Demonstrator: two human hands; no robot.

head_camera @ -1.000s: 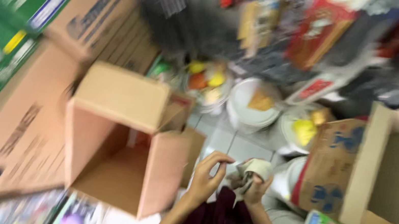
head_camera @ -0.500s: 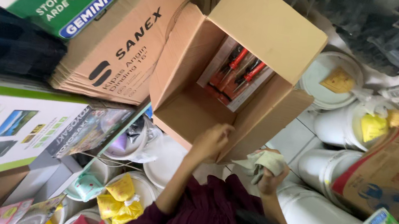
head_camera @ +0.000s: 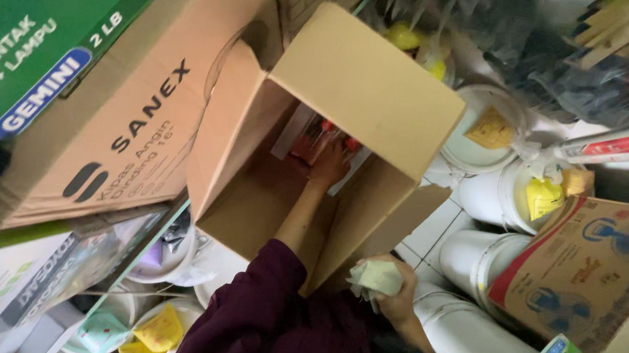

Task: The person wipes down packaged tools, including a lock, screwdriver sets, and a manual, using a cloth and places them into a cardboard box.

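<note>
Your left hand [head_camera: 330, 164] reaches deep into the open cardboard box [head_camera: 358, 93], fingers on the red-handled packets [head_camera: 310, 137] at twelve o'clock; whether they grip is unclear. Your right hand [head_camera: 389, 287] clenches a pale cloth [head_camera: 374, 277] at five o'clock.

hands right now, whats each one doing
Left hand: deep in the open cardboard box, at the red-handled packs; grip cannot be told.
Right hand: closed on a pale cloth.

Loads of clutter here: a big flat brown carton [head_camera: 123, 95] leans at left with a green printed box [head_camera: 20, 16] on top of it. White lidded buckets [head_camera: 481, 263] sit on the tiled floor [head_camera: 428, 232], a fan box [head_camera: 594, 270] at right, and yellow bagged stuff [head_camera: 160, 332] in tubs bottom left.
</note>
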